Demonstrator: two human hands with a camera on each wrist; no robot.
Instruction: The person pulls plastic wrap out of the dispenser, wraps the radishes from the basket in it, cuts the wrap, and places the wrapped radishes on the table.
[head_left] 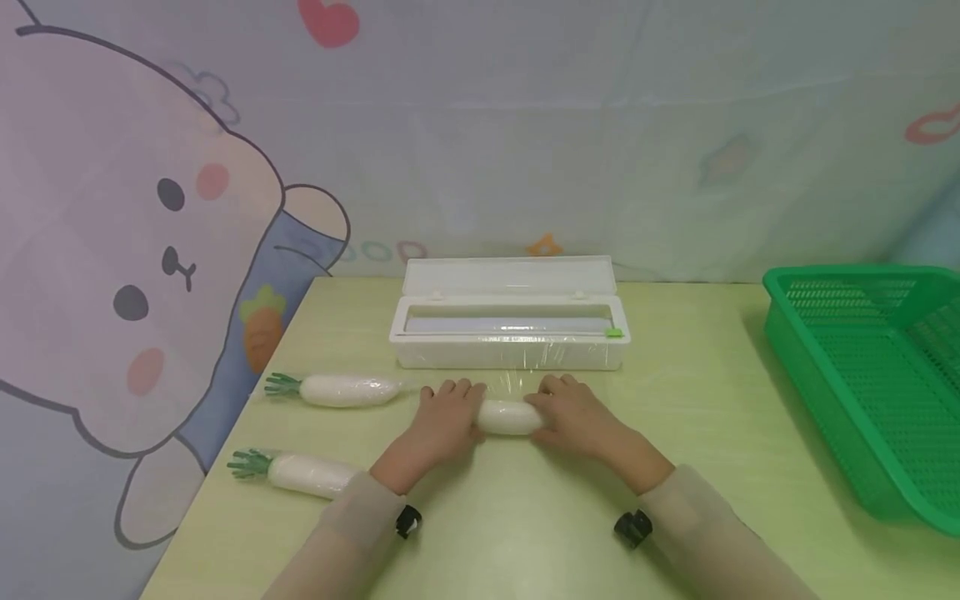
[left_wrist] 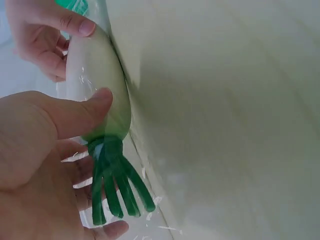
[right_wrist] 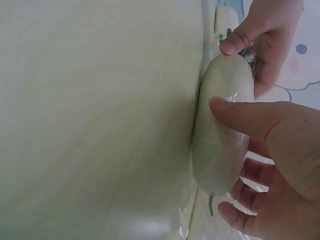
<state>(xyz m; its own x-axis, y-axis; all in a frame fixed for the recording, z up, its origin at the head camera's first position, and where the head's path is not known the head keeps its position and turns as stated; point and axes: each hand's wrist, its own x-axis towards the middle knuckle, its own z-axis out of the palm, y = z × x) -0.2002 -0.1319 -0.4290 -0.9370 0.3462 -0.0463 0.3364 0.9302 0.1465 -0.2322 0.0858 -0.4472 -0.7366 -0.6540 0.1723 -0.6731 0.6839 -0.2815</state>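
Observation:
Between both hands lies a white radish [head_left: 508,417], with clear cling film [head_left: 516,382] running from it back to the dispenser box. The left hand [head_left: 447,421] grips the leafy end, thumb on the near side and fingers behind. Strip-like green leaves [left_wrist: 117,182] hang past that thumb in the left wrist view. At the other end, the right hand [head_left: 581,419] holds the radish, its thumb pressing on the white body [right_wrist: 220,150] in the right wrist view. A thin green root tip [right_wrist: 211,205] sticks out there. The fingers behind the radish are partly hidden.
A white cling film box [head_left: 510,354], lid raised and roll inside, stands behind the hands. Two film-wrapped radishes, an upper one [head_left: 348,390] and a lower one [head_left: 311,475], lie at left, the lower partly behind the left sleeve. A green basket [head_left: 832,425] stands at right.

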